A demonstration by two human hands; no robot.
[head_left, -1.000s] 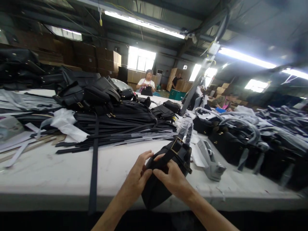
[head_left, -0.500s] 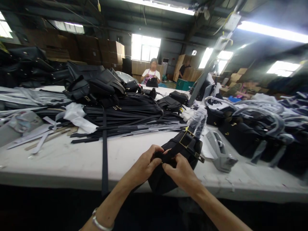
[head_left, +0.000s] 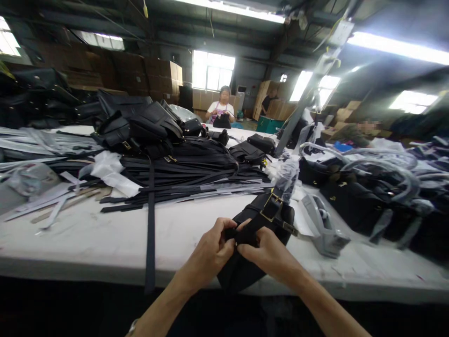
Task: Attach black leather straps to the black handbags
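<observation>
Black bag [head_left: 242, 278] lies directly beneath the fingers [head_left: 224, 223], at the near edge of the tabletop [head_left: 105, 243]. The left hand [head_left: 211, 248] and the right hand [head_left: 271, 250] hold the strap [head_left: 251, 226], fingers nearly closed, thumb tips close together; their exact contact is hidden. A gold buckle [head_left: 268, 214] sits just beyond the right fingers. Good handling calls for even pressure from both thumbs, the strap held flat and untwisted, and the bag braced against the tabletop.

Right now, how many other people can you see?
3: a person in white across the table, a person in dark clothes by cardboard boxes, a third person at right beyond black bags. Others may be hidden.
</observation>
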